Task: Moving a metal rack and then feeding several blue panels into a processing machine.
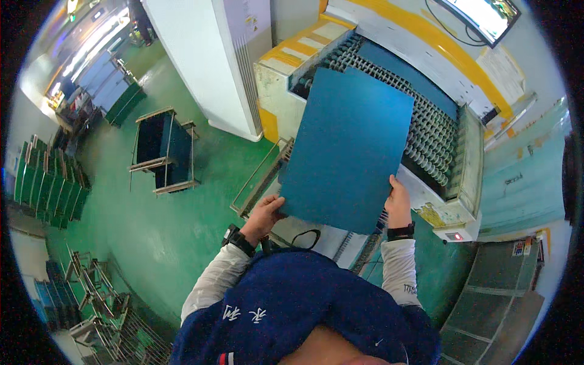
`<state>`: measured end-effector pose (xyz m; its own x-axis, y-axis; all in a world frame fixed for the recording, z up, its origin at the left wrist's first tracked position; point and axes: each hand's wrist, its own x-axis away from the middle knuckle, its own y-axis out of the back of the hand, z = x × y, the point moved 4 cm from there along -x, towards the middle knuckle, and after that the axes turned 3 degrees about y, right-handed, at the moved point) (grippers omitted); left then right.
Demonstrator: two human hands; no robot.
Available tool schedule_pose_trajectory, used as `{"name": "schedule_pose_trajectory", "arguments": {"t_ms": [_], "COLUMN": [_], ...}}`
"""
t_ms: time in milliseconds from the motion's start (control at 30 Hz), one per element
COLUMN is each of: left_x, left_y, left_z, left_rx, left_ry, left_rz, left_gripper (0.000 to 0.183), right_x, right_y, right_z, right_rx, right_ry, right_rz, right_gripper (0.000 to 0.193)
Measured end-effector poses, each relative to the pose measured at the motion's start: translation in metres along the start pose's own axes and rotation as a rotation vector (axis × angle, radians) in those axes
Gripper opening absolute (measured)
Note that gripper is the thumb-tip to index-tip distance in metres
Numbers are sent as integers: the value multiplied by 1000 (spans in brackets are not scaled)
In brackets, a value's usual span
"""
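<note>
Right, both hands busy: left hand (266, 215) pinches the near-left corner of a flat, rectangular, matte blue panel (348, 149), thumb on top; right hand (398, 201) grips its right edge close to the near-right corner. Fingers underneath mostly hidden.

Panel is ahead of and between the hands, far end overlapping the bed of pale wheeled rollers (431, 143) in a white machine housing with yellow bands (468, 173). Can't tell if it touches the rollers.

Step looks like handling a panel at the roller bed, mid-transfer; loading or unloading, unclear. Next move probably calls for keeping both edges supported and the sheet level and square, then either laying it on the rollers or lifting it clear; corners could knock the housing if it skews.

Panel look: even teal-blue face, brighter toward the far right, straight sides, no obvious marks. Far edge has a small step near its left end; maybe a second sheet behind, can't confirm. Seems thin and stiff, no visible sag.

Beyond the panel, what looks like another blue sheet (406, 70) lies on the rollers. Just left of the left hand, a metal-framed stand (242, 196); farther left, a rack of dark blue panels (162, 141) on the green floor (155, 237).
</note>
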<state>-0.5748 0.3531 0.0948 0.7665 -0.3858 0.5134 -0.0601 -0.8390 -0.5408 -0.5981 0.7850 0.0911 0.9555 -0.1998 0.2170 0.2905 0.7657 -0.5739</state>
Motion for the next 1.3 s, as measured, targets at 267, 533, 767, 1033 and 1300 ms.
{"name": "schedule_pose_trajectory", "arguments": {"t_ms": [267,533,767,1033,1300], "left_x": [-22,-50,-74,-100,-141], "left_y": [-11,-45,-52,-73,-62], "left_z": [-70,-66,-82,-118,-142], "left_rx": [277,198,293,216,226], "left_ry": [-206,-94,-134,-193,-195], "left_rz": [-17,168,136,126,79], "left_gripper": [19,18,9,8,13], "right_x": [18,51,135,130,111], "right_y": [28,60,41,22,36], "right_z": [59,103,47,28,55], "right_rx": [79,86,-59,-186,-268], "right_ry": [67,272,-1,144,253], "right_rz": [-122,-191,-359,-391,-474], "right_gripper": [22,32,28,21,9]}}
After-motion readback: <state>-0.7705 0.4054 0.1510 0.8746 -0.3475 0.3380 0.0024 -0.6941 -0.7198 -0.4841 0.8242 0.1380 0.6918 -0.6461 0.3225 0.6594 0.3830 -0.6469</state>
